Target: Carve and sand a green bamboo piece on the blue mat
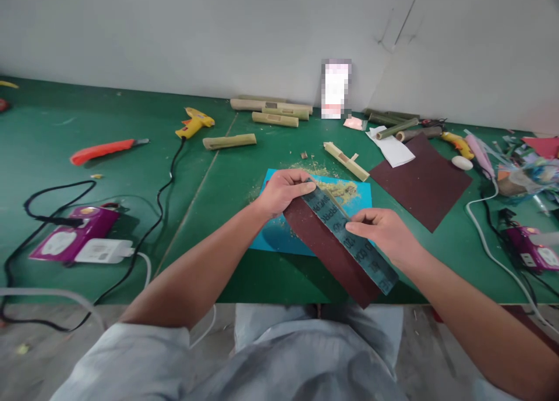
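My left hand is closed on the upper end of a folded sheet of dark red sandpaper, its grey printed back turned up. My right hand pinches the fold lower down, with the thumb and forefinger pressed on the grey strip. A thin pale bamboo sliver appears to lie in the fold between the hands. The sandpaper hangs over a blue mat strewn with bamboo shavings, near the front edge of the green table.
Another dark red sandpaper sheet lies to the right. Cut bamboo tubes lie at the back, and one notched piece behind the mat. A yellow glue gun, an orange cutter, a purple box and cables fill the left.
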The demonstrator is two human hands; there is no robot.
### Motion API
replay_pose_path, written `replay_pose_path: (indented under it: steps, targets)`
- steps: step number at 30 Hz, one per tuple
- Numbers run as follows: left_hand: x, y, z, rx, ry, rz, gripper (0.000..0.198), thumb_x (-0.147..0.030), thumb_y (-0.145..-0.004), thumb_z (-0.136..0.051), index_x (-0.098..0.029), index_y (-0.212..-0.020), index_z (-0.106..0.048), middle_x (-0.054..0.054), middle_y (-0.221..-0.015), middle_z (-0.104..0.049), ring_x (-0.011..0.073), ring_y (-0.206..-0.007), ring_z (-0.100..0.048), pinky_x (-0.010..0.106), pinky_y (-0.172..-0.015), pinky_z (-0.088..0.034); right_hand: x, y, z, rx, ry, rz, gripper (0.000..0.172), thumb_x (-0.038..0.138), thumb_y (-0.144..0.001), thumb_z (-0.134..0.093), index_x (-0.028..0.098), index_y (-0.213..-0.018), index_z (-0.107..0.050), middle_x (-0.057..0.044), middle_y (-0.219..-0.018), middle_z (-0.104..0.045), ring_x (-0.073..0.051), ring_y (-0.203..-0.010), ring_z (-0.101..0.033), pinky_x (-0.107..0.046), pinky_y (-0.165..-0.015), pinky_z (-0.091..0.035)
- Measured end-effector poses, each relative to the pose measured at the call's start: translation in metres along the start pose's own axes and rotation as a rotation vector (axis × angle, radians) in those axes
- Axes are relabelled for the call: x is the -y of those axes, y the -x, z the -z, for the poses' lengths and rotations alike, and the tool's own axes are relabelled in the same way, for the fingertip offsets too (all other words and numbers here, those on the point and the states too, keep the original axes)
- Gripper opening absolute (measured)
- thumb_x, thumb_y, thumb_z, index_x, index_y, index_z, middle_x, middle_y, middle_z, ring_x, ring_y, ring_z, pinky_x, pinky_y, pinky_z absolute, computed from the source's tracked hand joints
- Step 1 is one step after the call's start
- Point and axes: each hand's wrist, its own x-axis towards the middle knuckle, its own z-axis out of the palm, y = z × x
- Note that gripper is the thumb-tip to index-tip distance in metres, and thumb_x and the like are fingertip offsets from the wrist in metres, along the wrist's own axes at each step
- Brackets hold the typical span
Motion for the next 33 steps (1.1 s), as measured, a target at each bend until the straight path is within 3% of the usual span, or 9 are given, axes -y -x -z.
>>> replay_pose_path:
  steps: [7, 12, 18, 23, 29, 33]
  targets:
    - [0.004, 0.002, -0.001, 0.048, -0.042, -0.013, 0.03, -0.04, -0.073, -0.083, -0.013, -0.076, -0.07, 0.002, -0.069, -0.069, 0.0109, -0.058, -0.06, 0.022, -0.055, -0.044, -0.001, -0.007, -0.003, 0.028, -0.051, -0.004, 0.035, 0.045, -0.068, -0.074, 0.021, -0.054, -0.052, 0.005, -0.054, -0.043, -0.01, -0.053, -0.035, -0.029, -0.056, -0.027]
    - [0.005, 0.002, -0.002, 0.059, -0.022, -0.015, 0.03, -0.04, -0.074, -0.083, -0.013, -0.076, -0.069, 0.002, -0.069, -0.068, 0.0114, -0.059, -0.061, 0.022, -0.056, -0.045, -0.001, -0.012, -0.001, 0.054, -0.059, 0.007, 0.025, 0.044, -0.069, -0.075, 0.02, -0.067, -0.068, 0.002, -0.065, -0.056, -0.012, -0.061, -0.044, -0.03, -0.061, -0.032]
    - [0.005, 0.003, -0.005, 0.068, -0.036, -0.033, 0.033, -0.043, -0.074, -0.082, -0.013, -0.073, -0.067, 0.002, -0.064, -0.066, 0.0111, -0.055, -0.058, 0.022, -0.051, -0.043, 0.0, -0.02, -0.007, 0.001, -0.084, 0.037, 0.028, 0.041, -0.068, -0.073, 0.021, -0.057, -0.057, 0.005, -0.055, -0.047, -0.011, -0.055, -0.036, -0.03, -0.055, -0.026]
    - [0.007, 0.002, -0.004, 0.049, -0.033, -0.024, 0.033, -0.043, -0.073, -0.083, -0.014, -0.073, -0.067, 0.002, -0.065, -0.066, 0.0114, -0.055, -0.059, 0.022, -0.052, -0.044, 0.004, -0.025, -0.009, 0.029, -0.059, 0.036, 0.024, 0.043, -0.07, -0.073, 0.02, -0.068, -0.069, 0.002, -0.063, -0.056, -0.012, -0.06, -0.042, -0.03, -0.059, -0.03]
    - [0.011, 0.003, -0.006, 0.084, -0.055, -0.044, 0.032, -0.043, -0.077, -0.08, -0.014, -0.075, -0.067, 0.002, -0.067, -0.065, 0.0112, -0.057, -0.059, 0.023, -0.054, -0.044, 0.01, -0.028, -0.012, -0.008, -0.059, 0.088, 0.028, 0.041, -0.069, -0.072, 0.021, -0.057, -0.058, 0.004, -0.057, -0.049, -0.01, -0.056, -0.038, -0.03, -0.056, -0.028]
    - [0.01, 0.004, -0.008, 0.075, -0.098, -0.05, 0.033, -0.044, -0.078, -0.079, -0.014, -0.074, -0.067, 0.001, -0.067, -0.064, 0.0107, -0.058, -0.057, 0.022, -0.054, -0.043, 0.011, -0.03, -0.011, 0.01, -0.014, 0.066, 0.023, 0.042, -0.071, -0.072, 0.02, -0.066, -0.067, 0.003, -0.06, -0.053, -0.01, -0.056, -0.039, -0.03, -0.055, -0.028]
